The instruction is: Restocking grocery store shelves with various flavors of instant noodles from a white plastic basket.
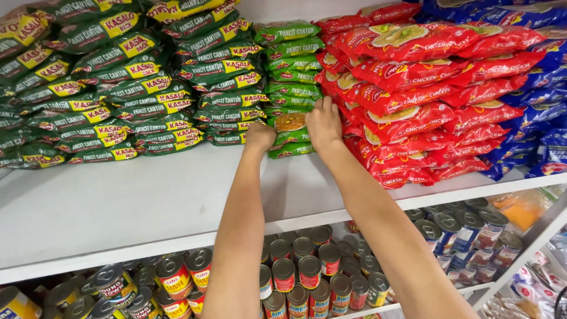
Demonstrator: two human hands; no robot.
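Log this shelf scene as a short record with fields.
setting: white shelf stocked with packets
left hand: left hand pressed against the side of the green noodle packet stack
right hand: right hand on the same stack's other side, next to the red noodle packets
far right: blue packets
far left: dark green packets
lower shelf: rows of tin cans

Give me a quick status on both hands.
Left hand and right hand pressed on green noodle packet stack. Red noodle packets crowd right side.
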